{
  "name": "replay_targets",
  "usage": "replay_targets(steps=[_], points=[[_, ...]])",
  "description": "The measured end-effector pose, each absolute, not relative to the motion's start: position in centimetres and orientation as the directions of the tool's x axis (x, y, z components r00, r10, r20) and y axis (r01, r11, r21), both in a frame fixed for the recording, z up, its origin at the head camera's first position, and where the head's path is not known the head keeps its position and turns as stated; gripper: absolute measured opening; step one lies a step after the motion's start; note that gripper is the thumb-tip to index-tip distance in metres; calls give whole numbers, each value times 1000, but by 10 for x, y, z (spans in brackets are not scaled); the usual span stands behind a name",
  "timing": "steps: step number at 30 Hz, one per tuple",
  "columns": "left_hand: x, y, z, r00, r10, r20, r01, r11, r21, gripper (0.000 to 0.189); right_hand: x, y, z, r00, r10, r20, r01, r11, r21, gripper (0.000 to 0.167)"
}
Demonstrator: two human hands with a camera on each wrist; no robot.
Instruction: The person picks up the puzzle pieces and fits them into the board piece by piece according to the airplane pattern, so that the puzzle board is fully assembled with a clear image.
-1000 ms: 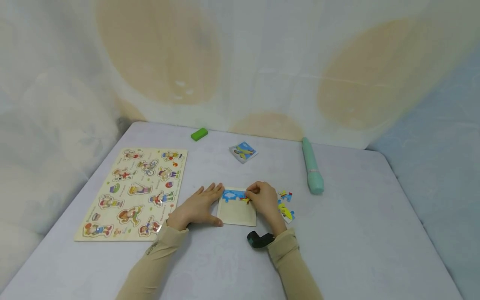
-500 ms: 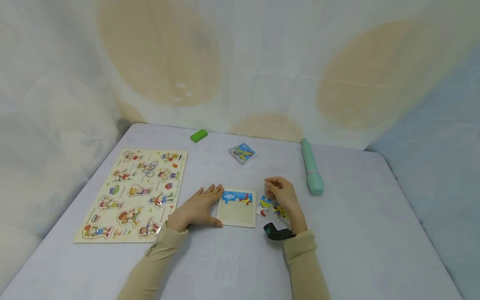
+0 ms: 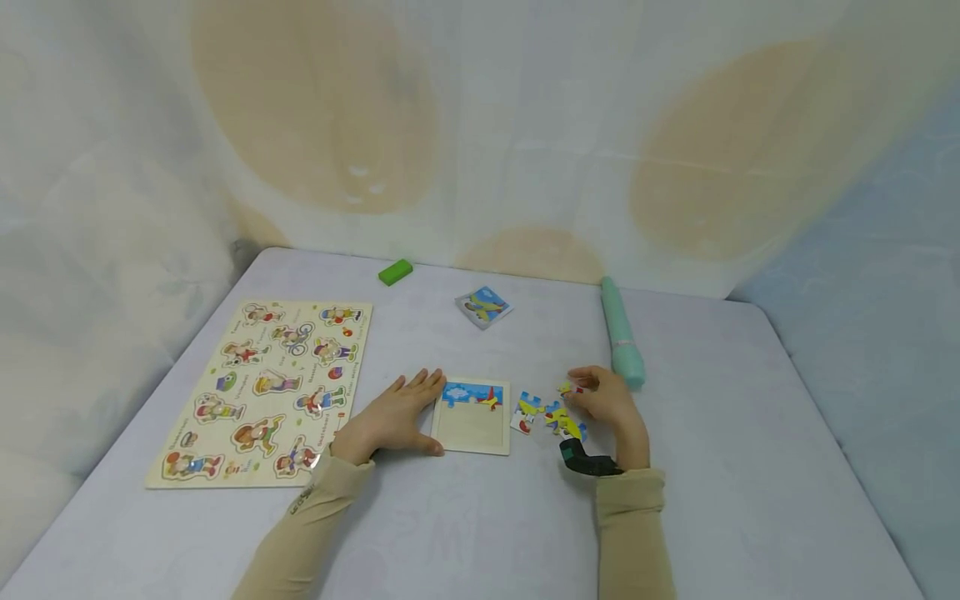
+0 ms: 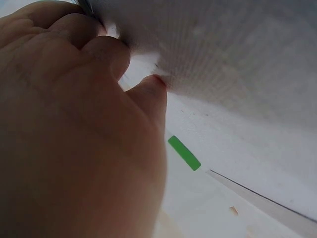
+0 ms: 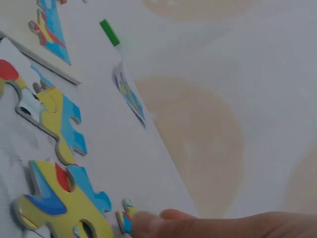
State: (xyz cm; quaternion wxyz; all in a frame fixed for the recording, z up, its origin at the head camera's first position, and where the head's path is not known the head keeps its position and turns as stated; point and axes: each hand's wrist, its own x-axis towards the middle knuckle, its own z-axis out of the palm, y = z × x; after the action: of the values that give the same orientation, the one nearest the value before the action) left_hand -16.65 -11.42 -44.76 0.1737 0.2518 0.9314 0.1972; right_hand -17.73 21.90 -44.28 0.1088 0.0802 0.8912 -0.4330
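Note:
My left hand lies with fingers spread at the left side of a small square wooden puzzle tray, its fingertips and thumb at the rim. Joined blue pieces with a cloud and a red-and-yellow tail fill the tray's top row. To the right of the tray, my right hand pinches a small blue-and-yellow puzzle piece at its fingertips. Between hand and tray lie loose yellow-and-blue puzzle pieces, seen large in the right wrist view. Part of the pinched piece is hidden by the fingers.
A large wooden picture board lies at the left. Toward the back are a green block and a small airplane picture card. A mint-green, club-shaped object lies beyond the right hand.
The right hand has let go of the tail piece in the tray's top row and moved right to the loose pieces, where it takes hold of another. The left hand stays put.

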Motion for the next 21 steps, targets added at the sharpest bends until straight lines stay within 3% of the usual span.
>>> replay_targets(steps=[10, 21], points=[[-165, -114, -448, -816, 528, -234, 390, 802, 451, 106, -179, 206, -448, -986, 83, -146, 161, 721, -674, 38], [-166, -114, -450, -812, 537, -228, 405, 801, 441, 106, -179, 207, -447, -979, 97, -178, 191, 729, -657, 38]])
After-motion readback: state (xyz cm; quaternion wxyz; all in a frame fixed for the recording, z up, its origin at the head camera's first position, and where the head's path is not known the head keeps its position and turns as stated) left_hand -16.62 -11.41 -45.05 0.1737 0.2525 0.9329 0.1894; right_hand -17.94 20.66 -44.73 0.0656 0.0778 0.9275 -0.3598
